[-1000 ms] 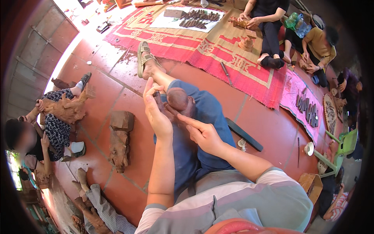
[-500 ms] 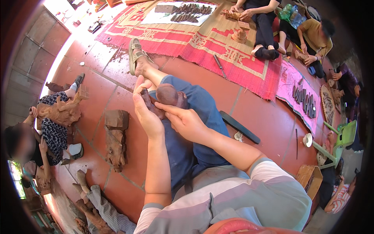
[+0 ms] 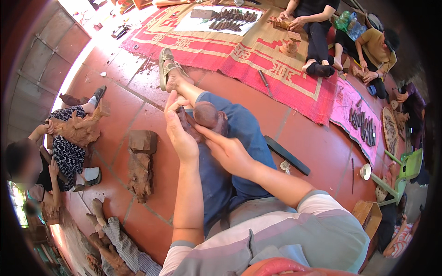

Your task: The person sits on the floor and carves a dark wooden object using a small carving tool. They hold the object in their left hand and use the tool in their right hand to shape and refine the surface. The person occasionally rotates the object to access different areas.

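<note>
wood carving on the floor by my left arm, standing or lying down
Lying down: the wood carving stretches lengthwise flat across the floor tiles.

Both hands (image 3: 202, 138) close together above the lap, fingers curled.

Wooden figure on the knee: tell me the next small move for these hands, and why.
Probably a short rubbing stroke of the right hand along the small wooden figure. The left hand already grips the figure from the side, propped on the knee of the blue trousers, and the right fingertips press against its lower part. Whether they hold any tool or abrasive is too small to tell.
</note>
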Available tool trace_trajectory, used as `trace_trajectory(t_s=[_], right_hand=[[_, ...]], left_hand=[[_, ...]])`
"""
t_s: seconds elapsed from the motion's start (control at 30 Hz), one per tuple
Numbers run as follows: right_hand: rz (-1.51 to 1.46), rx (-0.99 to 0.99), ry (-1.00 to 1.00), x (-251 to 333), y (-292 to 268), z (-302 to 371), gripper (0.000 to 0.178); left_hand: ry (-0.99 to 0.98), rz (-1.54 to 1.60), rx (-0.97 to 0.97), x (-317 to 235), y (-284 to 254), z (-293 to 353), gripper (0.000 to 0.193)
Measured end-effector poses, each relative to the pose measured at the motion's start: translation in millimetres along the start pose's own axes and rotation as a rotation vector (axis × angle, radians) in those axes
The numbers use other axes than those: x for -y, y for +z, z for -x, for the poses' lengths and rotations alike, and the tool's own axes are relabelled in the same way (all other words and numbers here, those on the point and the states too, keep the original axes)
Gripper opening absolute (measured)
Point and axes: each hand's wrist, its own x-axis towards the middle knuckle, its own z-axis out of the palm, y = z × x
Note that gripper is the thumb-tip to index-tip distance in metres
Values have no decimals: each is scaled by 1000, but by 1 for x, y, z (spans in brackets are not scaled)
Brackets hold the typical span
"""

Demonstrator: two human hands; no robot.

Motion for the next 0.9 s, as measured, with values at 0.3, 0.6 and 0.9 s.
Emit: trace_trajectory(t_s=[0.3,0.6,0.9], right_hand=[[2,61,58,1,-4,-12,38],[-28,83,88,-5,-3,-12,37],[-12,165,369,-18,-75,50,36]], left_hand=[[-49,58,9,-3,2,1,49],[-70,33,24,-6,1,2,49],[-30,-21,41,-7,-2,-6,52]])
